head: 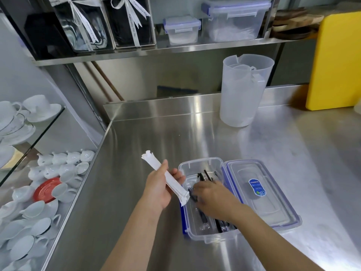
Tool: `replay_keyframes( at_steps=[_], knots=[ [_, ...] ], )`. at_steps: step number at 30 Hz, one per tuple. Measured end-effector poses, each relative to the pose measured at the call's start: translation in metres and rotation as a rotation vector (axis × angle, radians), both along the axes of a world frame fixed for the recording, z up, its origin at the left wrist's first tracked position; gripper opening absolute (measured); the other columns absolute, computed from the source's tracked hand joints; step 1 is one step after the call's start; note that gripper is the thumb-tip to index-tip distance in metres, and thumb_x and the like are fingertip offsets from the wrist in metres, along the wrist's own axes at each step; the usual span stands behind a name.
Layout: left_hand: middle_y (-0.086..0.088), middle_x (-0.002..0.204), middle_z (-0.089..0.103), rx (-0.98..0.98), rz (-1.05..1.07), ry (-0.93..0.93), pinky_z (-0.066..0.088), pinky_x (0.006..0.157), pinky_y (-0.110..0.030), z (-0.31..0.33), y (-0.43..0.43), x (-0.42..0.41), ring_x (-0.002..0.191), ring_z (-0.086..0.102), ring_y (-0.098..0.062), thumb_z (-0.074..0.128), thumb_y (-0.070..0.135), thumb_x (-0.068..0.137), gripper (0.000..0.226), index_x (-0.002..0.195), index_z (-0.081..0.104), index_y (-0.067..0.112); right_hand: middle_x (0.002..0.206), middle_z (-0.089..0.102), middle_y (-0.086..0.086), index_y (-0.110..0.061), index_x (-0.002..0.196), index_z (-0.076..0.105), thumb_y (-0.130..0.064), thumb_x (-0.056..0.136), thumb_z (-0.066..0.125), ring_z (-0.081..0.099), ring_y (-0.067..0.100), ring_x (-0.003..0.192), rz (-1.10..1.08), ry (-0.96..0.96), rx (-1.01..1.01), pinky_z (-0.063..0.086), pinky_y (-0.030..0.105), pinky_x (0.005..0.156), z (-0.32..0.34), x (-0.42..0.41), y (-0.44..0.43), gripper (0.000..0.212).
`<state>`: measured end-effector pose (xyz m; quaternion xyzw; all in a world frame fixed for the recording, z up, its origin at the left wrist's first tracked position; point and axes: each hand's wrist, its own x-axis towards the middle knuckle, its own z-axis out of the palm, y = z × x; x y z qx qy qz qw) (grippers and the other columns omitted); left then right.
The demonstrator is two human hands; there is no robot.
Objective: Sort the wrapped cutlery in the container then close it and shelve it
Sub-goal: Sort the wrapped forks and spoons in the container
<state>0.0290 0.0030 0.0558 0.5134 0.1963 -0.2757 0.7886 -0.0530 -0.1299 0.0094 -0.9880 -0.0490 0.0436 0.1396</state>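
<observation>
A clear plastic container point(199, 167) with blue clips sits open on the steel counter, black wrapped cutlery point(205, 176) lying inside it. Its lid point(261, 194), bearing a blue label, lies flat on the counter right beside it. My left hand point(158, 189) holds a bundle of white paper-wrapped cutlery point(156, 165) tilted over the container's left edge. My right hand point(213, 198) reaches into the container, fingers down among the black cutlery; whether it grips a piece is hidden.
A translucent jug point(242, 90) stands at the back of the counter, a yellow board point(336, 61) leaning to its right. The shelf point(136, 52) above carries two lidded boxes point(234, 20) and ribboned boxes. White cups and teapots point(48, 173) fill the glass shelves at left.
</observation>
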Motion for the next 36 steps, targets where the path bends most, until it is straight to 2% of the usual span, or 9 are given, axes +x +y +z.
replay_keyframes(
  at_steps=[3,6,10,16,20,23,26,30,36],
  knots=[
    [-0.020,0.070,0.069,0.001,-0.245,0.051,0.061,0.060,-0.039,-0.005,-0.003,-0.007,0.061,0.071,-0.028,0.052,0.020,0.095,0.021,0.095,0.051,-0.001,0.148,0.036,0.001,-0.019,0.136,0.041,-0.025,0.092,0.043,0.022,0.020,0.141,0.130,0.093,-0.158,0.018,0.047,0.111,-0.019,0.001,0.005,0.044],
    [-0.029,0.097,0.068,0.036,-0.439,0.061,0.057,0.081,-0.046,-0.014,-0.003,-0.010,0.095,0.067,-0.038,0.047,0.022,0.098,0.030,0.116,0.046,-0.002,0.157,0.017,0.002,-0.021,0.143,0.027,-0.032,0.093,0.042,0.005,0.021,0.145,0.137,0.105,-0.302,0.006,0.052,0.114,-0.023,-0.002,0.002,0.052],
    [-0.029,0.106,0.064,0.048,-0.495,0.082,0.045,0.097,-0.049,-0.020,-0.001,-0.006,0.120,0.054,-0.040,0.046,0.024,0.098,0.024,0.102,0.051,0.001,0.154,0.022,0.001,-0.018,0.140,0.034,-0.028,0.091,0.045,0.003,0.022,0.145,0.093,0.082,-0.382,-0.003,0.056,0.113,-0.021,-0.003,-0.009,0.051],
    [-0.027,0.108,0.064,0.000,-0.499,0.080,0.048,0.092,-0.047,-0.026,0.002,-0.004,0.111,0.057,-0.037,0.047,0.024,0.097,0.024,0.108,0.053,0.003,0.147,0.033,0.005,-0.012,0.132,0.046,-0.026,0.085,0.055,0.007,0.028,0.144,0.023,0.107,-0.419,-0.002,0.061,0.112,-0.013,0.002,-0.012,0.049],
    [-0.024,0.107,0.065,-0.050,-0.490,0.081,0.051,0.084,-0.041,-0.027,0.004,-0.005,0.101,0.062,-0.031,0.044,0.024,0.098,0.027,0.110,0.057,0.003,0.113,0.065,0.003,-0.021,0.094,0.072,-0.032,0.064,0.070,0.053,0.027,0.119,-0.082,0.047,-0.411,0.023,0.058,0.107,-0.021,0.004,0.000,0.032],
    [-0.024,0.108,0.066,-0.077,-0.474,0.085,0.053,0.081,-0.041,-0.028,0.004,-0.005,0.101,0.063,-0.030,0.045,0.024,0.098,0.034,0.121,0.051,0.000,0.137,0.046,0.011,-0.014,0.117,0.062,-0.027,0.082,0.054,0.026,0.032,0.138,-0.156,0.023,-0.349,0.002,0.056,0.111,-0.026,0.005,0.009,0.038],
    [-0.026,0.116,0.064,-0.090,-0.470,0.085,0.058,0.077,-0.039,-0.029,0.005,-0.006,0.103,0.063,-0.031,0.045,0.024,0.098,0.037,0.125,0.049,0.000,0.148,0.028,0.011,-0.015,0.126,0.053,-0.025,0.088,0.049,0.006,0.032,0.142,-0.246,0.057,-0.374,-0.004,0.056,0.113,-0.023,0.009,0.013,0.040],
    [-0.026,0.114,0.066,-0.106,-0.456,0.080,0.059,0.076,-0.036,-0.028,0.006,-0.008,0.103,0.065,-0.031,0.046,0.024,0.097,0.037,0.123,0.051,-0.003,0.150,0.022,0.012,-0.015,0.135,0.040,-0.027,0.088,0.052,0.002,0.034,0.143,-0.277,0.102,-0.371,-0.004,0.056,0.113,-0.024,0.013,0.021,0.050],
    [-0.027,0.102,0.070,-0.131,-0.396,0.062,0.061,0.072,-0.037,-0.028,0.006,-0.011,0.092,0.071,-0.033,0.049,0.019,0.096,0.039,0.124,0.049,-0.008,0.135,0.040,0.010,-0.015,0.115,0.058,-0.028,0.089,0.049,0.018,0.032,0.136,-0.411,0.054,-0.271,0.006,0.053,0.114,-0.023,0.010,0.015,0.031]
  ],
)
